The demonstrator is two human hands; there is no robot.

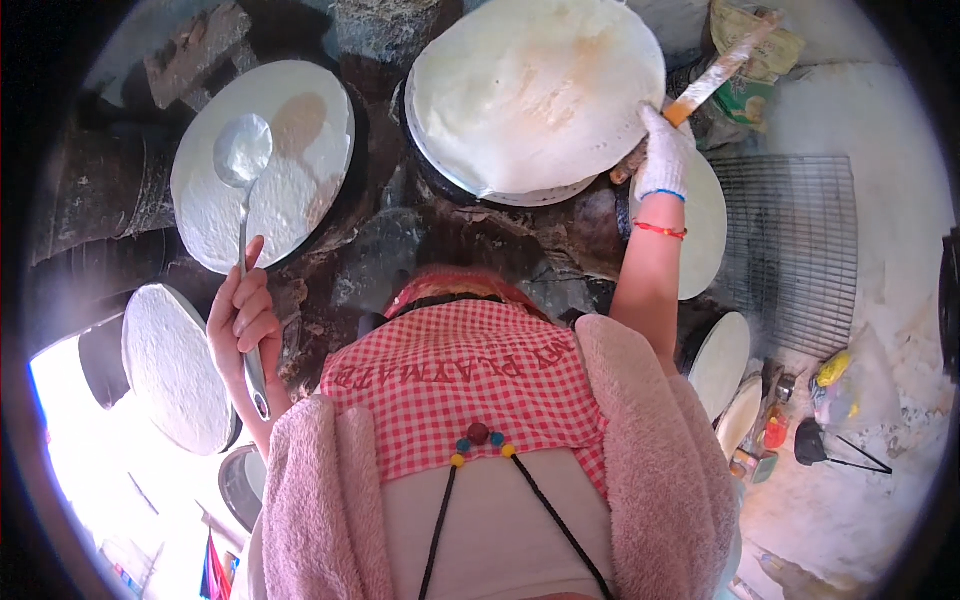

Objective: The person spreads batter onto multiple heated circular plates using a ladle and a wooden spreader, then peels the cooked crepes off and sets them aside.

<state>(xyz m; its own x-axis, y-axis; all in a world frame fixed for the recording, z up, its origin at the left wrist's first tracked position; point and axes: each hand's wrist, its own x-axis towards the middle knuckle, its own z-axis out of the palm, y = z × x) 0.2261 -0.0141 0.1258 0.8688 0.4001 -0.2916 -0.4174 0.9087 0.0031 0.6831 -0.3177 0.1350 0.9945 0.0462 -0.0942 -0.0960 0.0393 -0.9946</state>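
My bare left hand (247, 315) grips the handle of a metal ladle (244, 150). The ladle's bowl is above a round pan (300, 217) coated with white batter, and its shadow falls on that surface. In a white knit glove, my right hand (664, 150) holds a long flat stick (712, 79) that passes through the fist. Its thumb meets the edge of a large, thin, round flatbread (525, 97), pale with light brown patches. The flatbread overhangs a round pan at the top centre; whether the thumb pinches it, I cannot tell.
More round pale-topped pans stand at left (176, 367), right (701, 232) and lower right (720, 360). A wire rack (795, 247) lies at right. Plastic bags (859, 390) and small containers (775, 431) sit below it. A metal pot (238, 480) is at lower left.
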